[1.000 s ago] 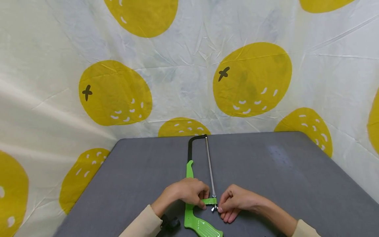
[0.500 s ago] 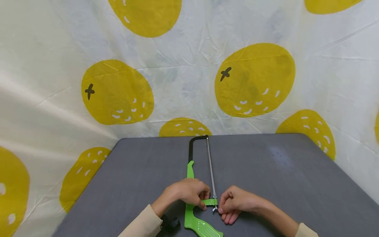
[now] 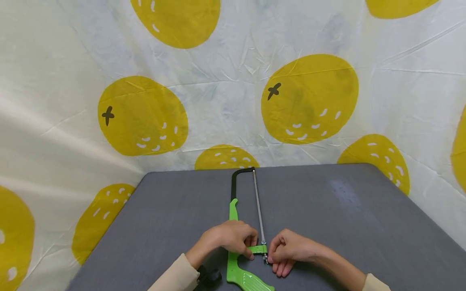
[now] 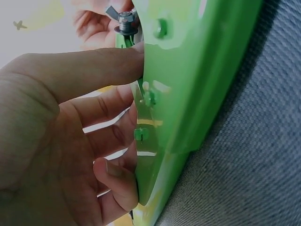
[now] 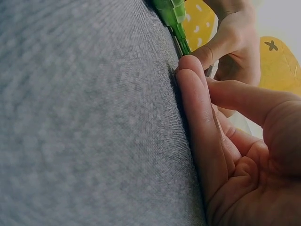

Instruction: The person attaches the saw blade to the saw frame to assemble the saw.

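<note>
A hacksaw with a green handle (image 3: 251, 279) and a black front frame (image 3: 234, 186) lies on the grey table, its blade (image 3: 259, 206) to the right. My left hand (image 3: 234, 236) grips the green frame by the short arm at the blade's near end; in the left wrist view the thumb (image 4: 103, 70) presses against the green body (image 4: 188, 84). At that arm's end sits a silver wing nut (image 4: 125, 18). My right hand (image 3: 293, 247) has thumb and fingertips pinched at the wing nut, which its fingers partly hide in the right wrist view.
The grey cloth-covered table (image 3: 174, 202) extends around the saw. Behind and to the left hangs a white curtain (image 3: 225, 109) with yellow fruit prints. A black object (image 3: 209, 278) shows beneath the left wrist.
The wings of the wing nut have turned to a different angle beside my right fingertips. My left hand and the saw have stayed in place; the head view has shifted slightly.
</note>
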`<act>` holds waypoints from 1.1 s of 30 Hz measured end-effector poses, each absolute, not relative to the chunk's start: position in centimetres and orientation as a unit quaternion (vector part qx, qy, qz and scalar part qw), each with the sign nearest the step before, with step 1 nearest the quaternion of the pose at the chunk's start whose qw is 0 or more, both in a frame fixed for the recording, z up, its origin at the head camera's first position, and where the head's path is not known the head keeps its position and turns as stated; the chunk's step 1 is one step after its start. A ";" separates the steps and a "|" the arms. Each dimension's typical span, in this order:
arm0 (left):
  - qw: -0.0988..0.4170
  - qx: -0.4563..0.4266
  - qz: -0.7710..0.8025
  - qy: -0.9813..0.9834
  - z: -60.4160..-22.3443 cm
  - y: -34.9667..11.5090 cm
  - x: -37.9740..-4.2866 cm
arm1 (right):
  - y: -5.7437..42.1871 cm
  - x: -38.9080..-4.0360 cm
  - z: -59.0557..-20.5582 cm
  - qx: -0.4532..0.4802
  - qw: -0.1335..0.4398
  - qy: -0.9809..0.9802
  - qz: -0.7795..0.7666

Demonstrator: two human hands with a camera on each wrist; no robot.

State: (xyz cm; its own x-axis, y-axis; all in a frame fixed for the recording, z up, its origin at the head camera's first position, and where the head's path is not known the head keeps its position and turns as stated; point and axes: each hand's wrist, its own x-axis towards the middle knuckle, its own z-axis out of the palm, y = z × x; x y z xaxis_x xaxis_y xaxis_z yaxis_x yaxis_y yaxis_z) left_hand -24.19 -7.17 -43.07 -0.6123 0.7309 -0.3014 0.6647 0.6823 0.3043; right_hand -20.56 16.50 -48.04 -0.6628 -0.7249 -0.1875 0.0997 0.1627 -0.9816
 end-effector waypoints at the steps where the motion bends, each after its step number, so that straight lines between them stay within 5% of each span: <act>1: 0.204 0.390 0.082 0.894 -43.1 -7.2 -24.2 | 16.4 -20.5 -48.0 -0.228 0.340 0.684 -0.603; 33: 0.199 0.387 0.078 0.897 -43.4 -6.9 -24.2 | 16.7 -20.6 -47.8 -0.238 0.351 0.683 -0.594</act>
State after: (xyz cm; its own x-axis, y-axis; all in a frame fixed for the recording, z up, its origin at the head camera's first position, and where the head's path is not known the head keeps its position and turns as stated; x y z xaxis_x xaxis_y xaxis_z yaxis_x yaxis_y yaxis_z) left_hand -24.24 -6.95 -43.36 -0.6210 0.7250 -0.2978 0.6631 0.6886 0.2935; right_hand -20.64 16.69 -47.78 -0.6396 -0.7430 -0.1972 0.0916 0.1811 -0.9792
